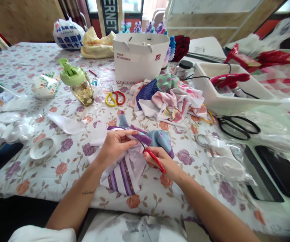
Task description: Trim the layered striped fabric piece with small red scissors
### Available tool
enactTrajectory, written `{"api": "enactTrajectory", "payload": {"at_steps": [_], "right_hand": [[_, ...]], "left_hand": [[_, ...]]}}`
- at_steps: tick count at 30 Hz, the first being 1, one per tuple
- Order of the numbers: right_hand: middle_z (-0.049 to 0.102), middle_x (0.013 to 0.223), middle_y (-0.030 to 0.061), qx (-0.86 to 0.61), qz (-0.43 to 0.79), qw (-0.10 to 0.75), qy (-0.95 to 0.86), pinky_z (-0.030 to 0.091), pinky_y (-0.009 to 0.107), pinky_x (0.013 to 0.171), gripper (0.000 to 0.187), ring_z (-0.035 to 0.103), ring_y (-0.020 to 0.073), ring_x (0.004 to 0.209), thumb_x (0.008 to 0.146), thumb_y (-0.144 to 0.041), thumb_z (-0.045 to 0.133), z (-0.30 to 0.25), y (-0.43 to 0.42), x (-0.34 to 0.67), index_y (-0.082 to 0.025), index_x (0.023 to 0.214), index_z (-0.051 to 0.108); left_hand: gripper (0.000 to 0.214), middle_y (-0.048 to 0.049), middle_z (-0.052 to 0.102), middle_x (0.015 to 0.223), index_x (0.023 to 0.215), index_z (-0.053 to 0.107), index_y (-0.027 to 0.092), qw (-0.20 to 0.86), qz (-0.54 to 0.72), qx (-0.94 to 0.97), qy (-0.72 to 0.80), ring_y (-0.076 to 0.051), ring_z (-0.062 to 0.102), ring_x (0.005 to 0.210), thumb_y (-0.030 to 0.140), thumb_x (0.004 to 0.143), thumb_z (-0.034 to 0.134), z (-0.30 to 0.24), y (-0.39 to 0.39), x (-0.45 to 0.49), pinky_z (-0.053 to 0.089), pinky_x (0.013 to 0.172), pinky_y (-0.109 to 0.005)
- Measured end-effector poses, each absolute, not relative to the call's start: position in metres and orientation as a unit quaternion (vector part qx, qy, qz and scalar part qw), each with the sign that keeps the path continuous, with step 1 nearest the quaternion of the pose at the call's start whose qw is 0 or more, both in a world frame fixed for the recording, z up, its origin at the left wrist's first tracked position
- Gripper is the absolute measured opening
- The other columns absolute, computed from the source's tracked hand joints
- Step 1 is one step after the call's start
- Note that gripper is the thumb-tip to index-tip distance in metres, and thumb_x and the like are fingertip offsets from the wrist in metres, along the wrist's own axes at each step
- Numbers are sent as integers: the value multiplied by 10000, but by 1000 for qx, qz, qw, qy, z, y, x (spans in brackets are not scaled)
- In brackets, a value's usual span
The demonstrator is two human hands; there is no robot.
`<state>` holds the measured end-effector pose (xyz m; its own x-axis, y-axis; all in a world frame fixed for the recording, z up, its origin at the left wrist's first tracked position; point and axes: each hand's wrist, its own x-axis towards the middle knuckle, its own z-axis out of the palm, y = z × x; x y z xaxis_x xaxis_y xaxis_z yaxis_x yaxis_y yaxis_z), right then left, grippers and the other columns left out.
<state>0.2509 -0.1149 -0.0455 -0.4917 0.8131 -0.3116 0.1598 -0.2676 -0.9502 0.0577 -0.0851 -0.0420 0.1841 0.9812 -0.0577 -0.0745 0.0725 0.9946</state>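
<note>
My left hand (116, 144) pinches a piece of purple, blue and white patterned fabric (128, 168) at the front middle of the table. My right hand (161, 161) grips a small red-handled tool (155, 158), which looks like thread snips, its tip touching the fabric just below my left fingers. The fabric is bunched between both hands and hangs toward the table's front edge.
A floral tablecloth (66, 161) covers the table. A green-lidded bottle (78, 82), yellow and red scissors (114, 98), a white paper bag (140, 57), a fabric pile (167, 99), black scissors (238, 127), a white tray (225, 97) and a tape roll (42, 148) lie around.
</note>
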Motion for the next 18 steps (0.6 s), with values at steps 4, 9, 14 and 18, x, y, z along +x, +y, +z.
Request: {"api": "enactTrajectory", "payload": {"at_steps": [4, 9, 14, 18], "right_hand": [[246, 563, -83, -434, 666, 240, -558, 134, 258, 475, 551, 193, 87, 506, 811, -675, 596, -47, -114, 252, -213, 635, 353], [251, 566, -82, -434, 664, 237, -560, 131, 260, 475, 542, 198, 86, 508, 821, -649, 606, -48, -114, 252, -215, 636, 340], [258, 553, -85, -437, 664, 234, -560, 137, 258, 466, 550, 192, 82, 497, 828, -648, 597, -47, -114, 251, -214, 622, 329], [269, 546, -86, -437, 664, 230, -562, 145, 255, 458, 533, 196, 82, 490, 836, -652, 581, -49, -114, 252, -209, 632, 367]], "left_hand": [[332, -77, 777, 840, 992, 787, 148, 579, 446, 520, 442, -193, 712, 730, 219, 670, 829, -44, -85, 56, 577, 664, -264], [336, -91, 775, 849, 1023, 778, 135, 552, 436, 544, 457, -202, 714, 733, 225, 699, 803, -44, -85, 55, 581, 656, -273], [338, -91, 771, 835, 1046, 773, 135, 534, 423, 568, 463, -210, 709, 753, 246, 727, 785, -44, -85, 54, 576, 664, -273], [345, -87, 769, 812, 1052, 771, 138, 535, 421, 570, 460, -214, 709, 754, 256, 728, 788, -45, -85, 54, 576, 657, -271]]}}
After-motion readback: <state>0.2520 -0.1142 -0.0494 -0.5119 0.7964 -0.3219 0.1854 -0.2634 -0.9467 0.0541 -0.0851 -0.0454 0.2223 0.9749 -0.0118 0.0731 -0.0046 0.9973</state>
